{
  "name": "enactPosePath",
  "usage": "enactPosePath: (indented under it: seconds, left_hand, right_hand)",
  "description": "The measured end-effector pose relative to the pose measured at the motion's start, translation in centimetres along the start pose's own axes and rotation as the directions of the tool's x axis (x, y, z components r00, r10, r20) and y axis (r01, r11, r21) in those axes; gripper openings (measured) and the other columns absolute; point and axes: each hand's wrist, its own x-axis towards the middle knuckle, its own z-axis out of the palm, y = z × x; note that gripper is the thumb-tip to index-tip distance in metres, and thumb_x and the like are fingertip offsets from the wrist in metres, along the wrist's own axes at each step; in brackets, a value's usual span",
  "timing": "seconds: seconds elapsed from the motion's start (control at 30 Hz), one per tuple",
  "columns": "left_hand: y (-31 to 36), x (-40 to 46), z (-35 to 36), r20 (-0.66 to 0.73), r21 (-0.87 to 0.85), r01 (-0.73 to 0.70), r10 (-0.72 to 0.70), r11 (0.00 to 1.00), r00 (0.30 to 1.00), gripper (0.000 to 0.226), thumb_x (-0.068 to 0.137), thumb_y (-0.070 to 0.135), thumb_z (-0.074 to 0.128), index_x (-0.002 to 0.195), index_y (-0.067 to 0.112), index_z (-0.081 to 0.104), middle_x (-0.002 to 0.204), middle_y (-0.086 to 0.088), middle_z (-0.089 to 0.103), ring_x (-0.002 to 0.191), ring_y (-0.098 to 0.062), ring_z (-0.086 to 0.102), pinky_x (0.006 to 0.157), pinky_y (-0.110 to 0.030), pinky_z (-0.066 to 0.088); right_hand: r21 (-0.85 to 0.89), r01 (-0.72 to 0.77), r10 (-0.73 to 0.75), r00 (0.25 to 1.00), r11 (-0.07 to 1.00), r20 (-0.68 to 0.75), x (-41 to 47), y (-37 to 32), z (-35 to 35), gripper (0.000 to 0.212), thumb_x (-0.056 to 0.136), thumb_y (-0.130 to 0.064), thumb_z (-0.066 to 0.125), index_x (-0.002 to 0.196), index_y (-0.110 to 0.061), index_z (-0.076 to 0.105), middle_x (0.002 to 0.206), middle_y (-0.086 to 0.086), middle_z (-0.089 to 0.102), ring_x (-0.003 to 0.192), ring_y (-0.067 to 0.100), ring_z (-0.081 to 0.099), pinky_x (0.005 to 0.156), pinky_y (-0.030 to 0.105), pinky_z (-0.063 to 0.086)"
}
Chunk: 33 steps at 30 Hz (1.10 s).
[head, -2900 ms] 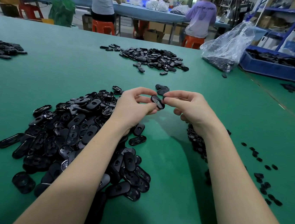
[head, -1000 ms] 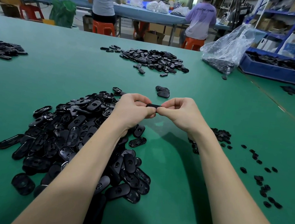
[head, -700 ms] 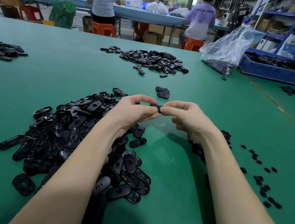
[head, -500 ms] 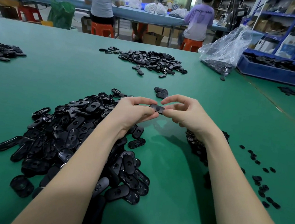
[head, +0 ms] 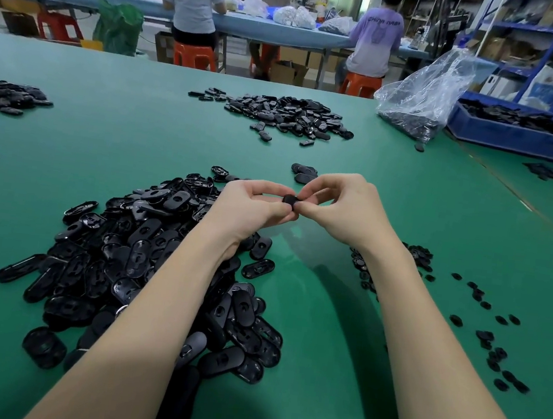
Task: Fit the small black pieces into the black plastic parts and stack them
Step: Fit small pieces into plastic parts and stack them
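Observation:
Above the green table (head: 144,146), my left hand (head: 251,206) and my right hand (head: 347,210) meet and together pinch one oval black plastic part (head: 290,200), mostly hidden by fingertips. A big heap of the same black plastic parts (head: 131,261) lies under my left forearm. Small black pieces (head: 489,323) are scattered to the right, with a denser cluster (head: 418,256) behind my right wrist. A short stack of finished parts (head: 304,174) sits just beyond my hands.
Another pile of black parts (head: 289,114) lies at the far middle, a smaller one (head: 2,97) at far left. A clear plastic bag (head: 418,98) and a blue bin (head: 525,134) stand at far right. People sit at a bench behind.
My hands have kept working the same part between the fingertips, turning it slightly; the right hand's fingers have curled in closer over it. The piles are unchanged.

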Motion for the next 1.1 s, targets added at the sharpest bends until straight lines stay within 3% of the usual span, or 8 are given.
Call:
enactPosePath:
  seconds: [0.23,0.43,0.57,0.7,0.83,1.1]
  left_hand:
    - [-0.3,-0.1,0.1,-0.009,0.014,-0.031,0.031,0.999,0.999,0.022,0.083,-0.011,0.068,0.101,0.001,0.072,0.088,-0.018,0.077,0.084,-0.025,0.076,0.079,-0.024,0.06]
    - [-0.2,0.0,0.2,-0.024,0.017,-0.047,0.047,0.999,0.999,0.02,0.084,-0.009,0.069,0.102,0.001,0.07,0.088,-0.016,0.077,0.086,-0.025,0.076,0.084,-0.026,0.06]
    - [-0.1,0.0,0.5,-0.038,-0.07,-0.003,0.001,0.998,0.999,0.015,0.085,-0.009,0.068,0.091,0.005,0.068,0.083,-0.012,0.077,0.085,-0.028,0.076,0.088,-0.028,0.059]
    - [0.2,0.1,0.7,-0.046,-0.122,0.014,-0.02,0.992,0.999,0.014,0.087,-0.01,0.065,0.093,0.003,0.066,0.079,-0.008,0.077,0.086,-0.029,0.076,0.088,-0.027,0.059]
    - [0.3,-0.2,0.7,-0.029,-0.098,0.003,-0.006,0.995,1.0,0.016,0.087,-0.011,0.063,0.095,0.003,0.066,0.081,-0.009,0.077,0.086,-0.028,0.076,0.085,-0.024,0.059]
    - [0.4,-0.4,0.6,-0.018,-0.087,-0.013,0.012,0.996,1.0,0.017,0.086,-0.012,0.065,0.096,0.002,0.068,0.09,-0.017,0.077,0.087,-0.028,0.076,0.085,-0.025,0.059]
  right_hand:
    - [-0.003,-0.059,0.059,0.998,0.998,0.004,0.0,-0.1,0.1,0.004,0.08,-0.023,0.082,0.08,-0.026,0.078,0.077,-0.009,0.075,0.058,-0.012,0.057,0.048,0.004,0.036]
    - [-0.027,-0.056,0.057,0.998,0.998,0.021,0.0,-0.5,0.1,0.009,0.081,-0.024,0.076,0.085,-0.031,0.076,0.075,-0.013,0.074,0.057,-0.01,0.055,0.045,0.006,0.036]
    - [0.02,-0.097,0.097,0.995,0.995,0.016,-0.1,-0.1,-0.5,0.016,0.085,-0.023,0.07,0.082,-0.035,0.079,0.08,-0.016,0.073,0.071,-0.01,0.058,0.051,0.003,0.037]
    - [0.155,-0.182,0.184,0.983,0.971,0.005,-0.1,-0.1,-0.8,0.005,0.083,-0.021,0.075,0.082,-0.026,0.076,0.071,-0.009,0.071,0.047,0.003,0.05,0.048,0.014,0.038]
    - [0.223,-0.233,0.229,0.972,0.947,0.048,-0.2,-0.3,-1.0,0.004,0.082,-0.022,0.078,0.082,-0.02,0.075,0.086,0.001,0.079,0.043,0.008,0.045,0.041,0.012,0.034]
    - [0.259,-0.272,0.256,0.962,0.927,0.094,-0.1,-0.2,-0.6,0.011,0.086,-0.019,0.079,0.076,-0.022,0.076,0.049,-0.016,0.055,0.038,0.001,0.038,0.038,0.011,0.028]
